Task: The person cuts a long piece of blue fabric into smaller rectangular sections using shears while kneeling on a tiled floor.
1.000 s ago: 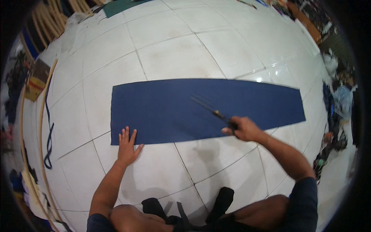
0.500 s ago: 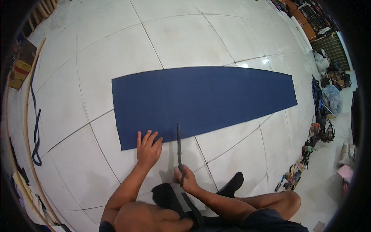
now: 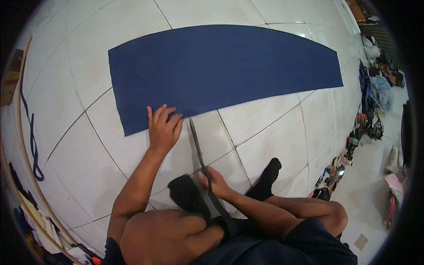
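"Dark blue cloth [image 3: 225,66], a long piece. Where is it?"

"Flat on the white tiled floor [image 3: 265,145], in from the floor's left and right edges, its far edge bowed."

"And the left hand [image 3: 163,130]?"

"Open, fingers spread and slightly bent, on the cloth's near edge, not far from its near left corner."

"The right hand [image 3: 217,182]?"

"Closed round the handles of dark scissors [image 3: 197,145], whose tips reach the cloth's near edge just right of the left hand. The blades show almost edge-on, so I can't tell whether they're parted."

"Anything at the sides?"

"A pale pole [image 3: 21,101] and a blue strap [image 3: 32,141] near the floor's left edge; a clear plastic bag [image 3: 381,92] toward its right."
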